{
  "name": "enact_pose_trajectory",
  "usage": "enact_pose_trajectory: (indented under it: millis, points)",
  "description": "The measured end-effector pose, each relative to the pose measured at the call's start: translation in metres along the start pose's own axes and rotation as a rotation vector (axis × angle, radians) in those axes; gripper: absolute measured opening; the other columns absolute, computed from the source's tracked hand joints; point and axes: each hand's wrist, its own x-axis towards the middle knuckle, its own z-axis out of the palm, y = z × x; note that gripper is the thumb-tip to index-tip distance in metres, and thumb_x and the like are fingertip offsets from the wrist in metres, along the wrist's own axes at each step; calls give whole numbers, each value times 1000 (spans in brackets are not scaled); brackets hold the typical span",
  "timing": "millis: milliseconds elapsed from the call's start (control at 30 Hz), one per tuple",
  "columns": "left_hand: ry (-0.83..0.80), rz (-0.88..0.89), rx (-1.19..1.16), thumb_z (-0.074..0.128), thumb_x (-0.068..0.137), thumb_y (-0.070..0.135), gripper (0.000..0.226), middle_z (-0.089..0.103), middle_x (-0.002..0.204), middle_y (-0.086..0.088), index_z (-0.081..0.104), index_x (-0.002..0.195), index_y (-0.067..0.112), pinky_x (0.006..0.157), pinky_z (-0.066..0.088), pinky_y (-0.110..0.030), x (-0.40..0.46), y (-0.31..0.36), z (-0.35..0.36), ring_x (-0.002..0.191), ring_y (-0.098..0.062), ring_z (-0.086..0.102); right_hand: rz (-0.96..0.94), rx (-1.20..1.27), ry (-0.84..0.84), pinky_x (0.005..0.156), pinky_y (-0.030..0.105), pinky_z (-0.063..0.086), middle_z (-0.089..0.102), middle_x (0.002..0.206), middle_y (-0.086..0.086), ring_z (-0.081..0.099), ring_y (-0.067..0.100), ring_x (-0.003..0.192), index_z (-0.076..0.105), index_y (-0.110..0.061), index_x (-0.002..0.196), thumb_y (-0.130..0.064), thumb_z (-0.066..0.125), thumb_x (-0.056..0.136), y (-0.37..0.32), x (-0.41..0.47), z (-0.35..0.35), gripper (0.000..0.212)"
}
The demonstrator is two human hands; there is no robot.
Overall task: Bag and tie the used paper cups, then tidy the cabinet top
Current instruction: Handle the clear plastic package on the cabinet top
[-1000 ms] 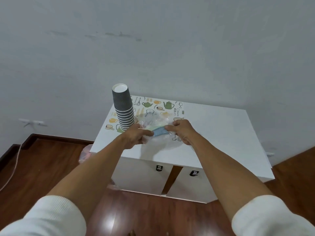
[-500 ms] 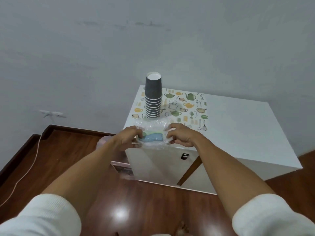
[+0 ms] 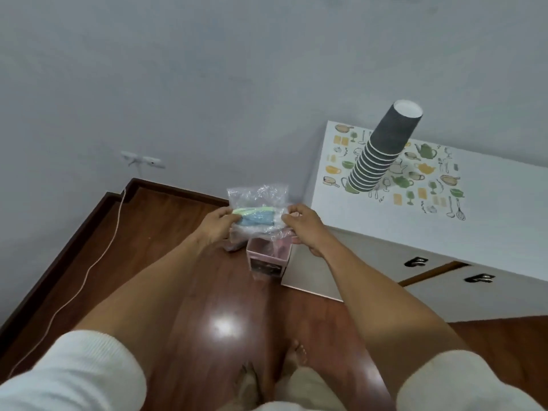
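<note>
A clear plastic packet [image 3: 257, 209] with green and blue bag rolls inside is held between both hands, off the left side of the cabinet and above the floor. My left hand [image 3: 216, 226] pinches its left end and my right hand [image 3: 302, 226] grips its right end. A tall stack of dark grey paper cups [image 3: 382, 152], upside down, stands on the printed mat [image 3: 427, 179] at the left end of the white cabinet top [image 3: 489, 221].
A small pink bin [image 3: 268, 258] with a liner stands on the wooden floor right under the packet, against the cabinet's side. A white cord [image 3: 89, 262] runs along the floor from a wall socket [image 3: 142, 161]. Cabinet doors with dark handles [image 3: 416, 261] face me. My bare feet are below.
Both hands carried the packet off the cabinet top to the left, over the pink bin. The view swung left, so the cabinet and cup stack now sit at the right.
</note>
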Motion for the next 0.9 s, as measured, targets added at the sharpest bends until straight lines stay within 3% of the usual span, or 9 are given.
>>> enact_pose_trajectory:
  millis: [67,133,267,333,433,533,633,767,900]
  points:
    - [52,40,89,64,96,8,13,73,99,-8,72,93,17,71,61,-33,19,-16,-14,74,-11,71,42,-6,22,85,54,61,66,114,14,67,29,90,61,-9,128,-6,53,97,14,17,27,32]
    - [88,41,155,63,96,8,15,72,112,-17,73,107,8,78,59,-38,38,-34,-21,85,-20,68,53,0,49,87,57,59,69,116,18,69,32,94,63,-4,126,3,48,94,32,32,51,37]
    - [180,14,128,69,91,7,36,64,114,-15,58,125,0,44,52,-21,91,-82,-20,76,-15,63,78,-58,273,93,47,54,66,109,9,65,32,103,55,-11,114,0,56,90,92,77,90,27]
    - [257,39,86,76,86,4,37,59,102,-10,50,112,6,45,51,-24,108,-101,-14,76,-17,60,75,-77,365,87,39,53,67,97,9,65,31,95,60,-10,98,-1,59,89,117,91,97,13]
    - [271,65,139,80,86,7,24,62,84,-6,56,88,10,59,50,-21,155,-152,0,76,-21,60,86,-106,423,86,36,52,72,96,18,67,35,96,69,3,92,3,61,89,168,132,107,8]
    - [251,40,93,79,87,9,24,67,86,-15,65,98,-7,60,51,-22,196,-202,18,74,-21,62,152,-160,415,95,33,48,71,114,17,64,33,110,70,2,108,0,57,92,215,171,111,21]
    - [250,34,68,77,89,8,27,65,90,-14,65,107,-7,55,49,-13,231,-234,39,70,-16,59,234,-214,356,101,29,43,66,129,13,59,30,121,63,-3,125,-5,56,93,255,207,114,33]
    - [139,86,55,70,93,5,33,68,114,-13,63,126,-1,86,57,-25,263,-247,58,100,-22,65,238,-161,344,98,29,47,66,127,14,62,31,116,57,-5,133,-7,57,92,291,237,118,40]
    - [87,147,38,64,95,-2,47,62,130,-1,55,140,5,100,49,-21,277,-241,74,119,-14,59,209,-128,241,91,35,53,64,124,7,63,25,109,49,-7,143,-6,60,93,308,248,117,51]
